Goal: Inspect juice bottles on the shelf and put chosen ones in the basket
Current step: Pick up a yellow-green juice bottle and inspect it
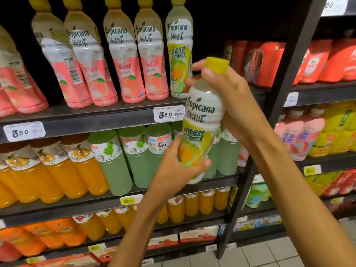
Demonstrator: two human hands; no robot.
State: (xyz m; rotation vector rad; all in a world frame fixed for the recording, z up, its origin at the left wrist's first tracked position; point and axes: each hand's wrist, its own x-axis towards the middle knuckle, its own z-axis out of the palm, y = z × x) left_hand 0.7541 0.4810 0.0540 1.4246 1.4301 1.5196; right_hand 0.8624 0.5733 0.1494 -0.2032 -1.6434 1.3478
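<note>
The lemon bottle [200, 132] is being held up in front of the shelf [96, 116], label facing the camera: inspection, by the look of it. The right hand [227, 95] is wrapping its neck under the yellow cap [216, 65]; the left hand [179, 166] is gripping its base. Pale liquid is filling it nearly to the neck. Next it is needing a basket, which is out of view. Left on the shelf, peach bottles [123, 60] are standing full; below, orange bottles [57, 170] and green bottles [134, 157].

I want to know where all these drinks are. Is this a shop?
Most likely a supermarket drinks aisle: shelves packed with juice bottles, price tags on the shelf edges, and both hands holding a lemon Tropicana bottle.
</note>
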